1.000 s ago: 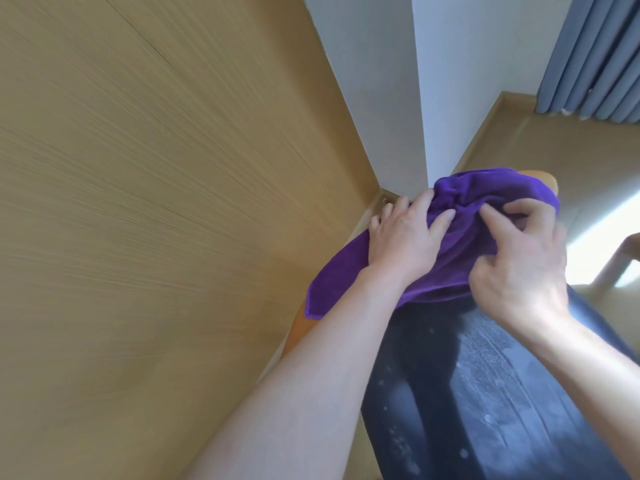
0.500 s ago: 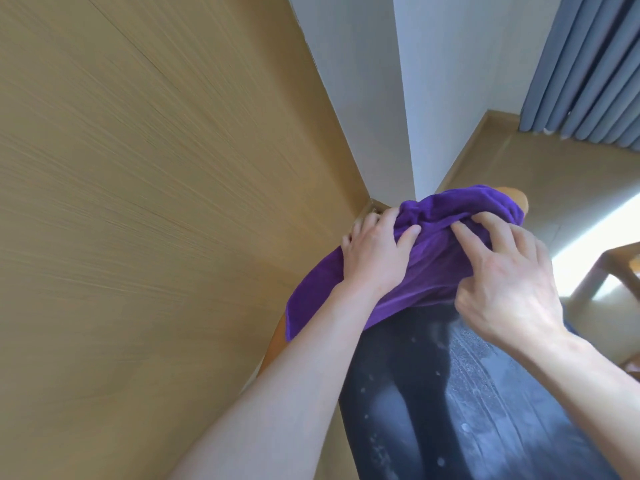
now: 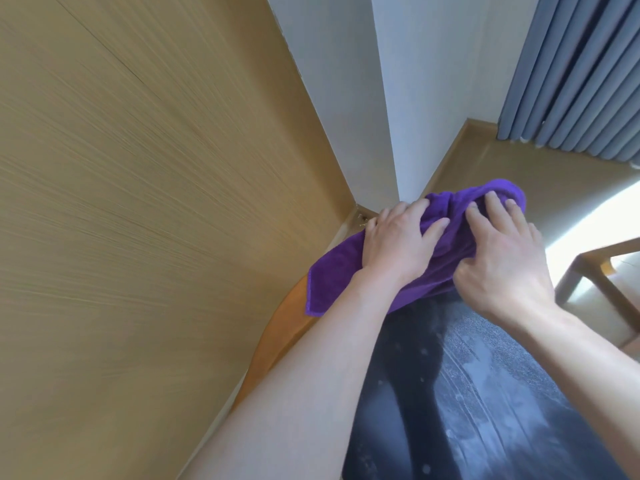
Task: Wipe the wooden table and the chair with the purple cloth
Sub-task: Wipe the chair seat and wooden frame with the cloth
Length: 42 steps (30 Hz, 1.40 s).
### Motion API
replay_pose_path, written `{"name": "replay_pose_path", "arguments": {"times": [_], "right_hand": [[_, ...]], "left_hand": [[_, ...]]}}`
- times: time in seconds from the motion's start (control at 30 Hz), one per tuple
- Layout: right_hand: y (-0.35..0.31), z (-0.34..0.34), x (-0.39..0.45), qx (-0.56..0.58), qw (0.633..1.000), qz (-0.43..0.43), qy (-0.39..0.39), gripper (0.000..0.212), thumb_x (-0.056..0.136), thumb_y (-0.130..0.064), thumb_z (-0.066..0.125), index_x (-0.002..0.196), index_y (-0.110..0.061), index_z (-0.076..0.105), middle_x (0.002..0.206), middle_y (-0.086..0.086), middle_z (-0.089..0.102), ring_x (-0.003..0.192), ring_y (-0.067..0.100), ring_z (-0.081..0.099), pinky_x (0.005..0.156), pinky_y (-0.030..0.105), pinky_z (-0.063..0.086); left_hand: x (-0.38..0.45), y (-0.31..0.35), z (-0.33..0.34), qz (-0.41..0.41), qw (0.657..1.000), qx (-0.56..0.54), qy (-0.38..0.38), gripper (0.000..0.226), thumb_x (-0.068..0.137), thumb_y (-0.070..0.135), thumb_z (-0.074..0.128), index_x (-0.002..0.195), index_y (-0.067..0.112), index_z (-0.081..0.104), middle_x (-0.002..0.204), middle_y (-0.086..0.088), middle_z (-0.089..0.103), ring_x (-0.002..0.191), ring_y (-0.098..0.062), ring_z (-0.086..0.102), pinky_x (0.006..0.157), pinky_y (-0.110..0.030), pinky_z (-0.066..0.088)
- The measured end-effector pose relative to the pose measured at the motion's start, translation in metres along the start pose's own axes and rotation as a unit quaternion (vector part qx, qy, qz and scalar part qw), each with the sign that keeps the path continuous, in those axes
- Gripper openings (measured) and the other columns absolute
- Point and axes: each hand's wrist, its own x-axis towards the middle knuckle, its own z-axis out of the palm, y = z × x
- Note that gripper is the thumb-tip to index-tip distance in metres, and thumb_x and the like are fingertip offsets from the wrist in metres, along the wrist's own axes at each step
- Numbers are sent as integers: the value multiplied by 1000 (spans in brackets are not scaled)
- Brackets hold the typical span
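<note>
A purple cloth (image 3: 346, 268) is draped over the top of a chair whose dark padded surface (image 3: 485, 393) shows pale dusty streaks. The chair's orange wooden frame (image 3: 284, 323) curves down on the left. My left hand (image 3: 398, 244) lies over the cloth's left part, fingers curved over the top and thumb pressed into the fabric. My right hand (image 3: 502, 251) grips the bunched right part, with its fingertips near the cloth's far edge. A corner of the cloth hangs down at the left. A large wooden surface (image 3: 138, 202) fills the left side.
A white wall corner (image 3: 384, 116) stands just behind the chair. Grey-blue curtains (image 3: 571, 74) hang at the upper right over the wood floor (image 3: 519, 168). A low wooden furniture frame (image 3: 595, 271) stands to the right in bright sunlight.
Both hands have shifted along the chair's top with the cloth. My right fingers have slid farther over the bunched fabric. The wooden frame at the right has come further into view.
</note>
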Motion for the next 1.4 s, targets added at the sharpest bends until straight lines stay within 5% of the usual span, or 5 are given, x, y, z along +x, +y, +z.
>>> {"name": "replay_pose_path", "arguments": {"times": [0.43, 0.63, 0.97, 1.23, 1.4], "right_hand": [[-85, 63, -36, -52, 977, -204, -40, 76, 92, -27, 43, 163, -16, 18, 171, 9, 5, 158, 31, 0, 127, 47, -2], [-135, 100, -68, -48, 954, -281, -97, 79, 97, -30, 45, 164, -20, 4, 171, 6, -10, 156, 27, -15, 126, 47, -11], [-176, 131, -122, -44, 928, -335, -156, 72, 96, -21, 38, 163, -22, 11, 171, -1, -8, 156, 22, -19, 109, 36, -34], [-180, 142, -147, -80, 922, -345, -157, 77, 96, -18, 44, 163, -28, 9, 171, -4, -9, 155, 21, -19, 119, 40, -22], [-180, 151, -177, -16, 927, -328, -179, 79, 92, -11, 42, 163, -29, 12, 171, -7, -6, 156, 19, -16, 123, 38, -14]], "left_hand": [[-99, -113, -29, -127, 989, -28, 72, 39, 103, 56, 36, 113, 25, 59, 109, 9, 64, 105, -16, 59, 90, -40, 50], [-172, -154, -30, -227, 964, -81, 110, 38, 102, 51, 39, 104, 19, 59, 100, 8, 61, 96, -19, 59, 75, -30, 38], [-243, -182, -46, -294, 943, -152, 39, 24, 108, 33, 46, 84, 33, 48, 84, 12, 63, 76, -11, 55, 70, -29, 39], [-269, -192, -56, -292, 935, -197, 25, 39, 107, 32, 48, 69, 26, 43, 68, 13, 49, 61, -6, 45, 68, -32, 35], [-302, -190, -54, -317, 875, -363, 54, 32, 108, 26, 48, 87, 9, 67, 88, -1, 70, 88, -25, 63, 90, -41, 52]]}}
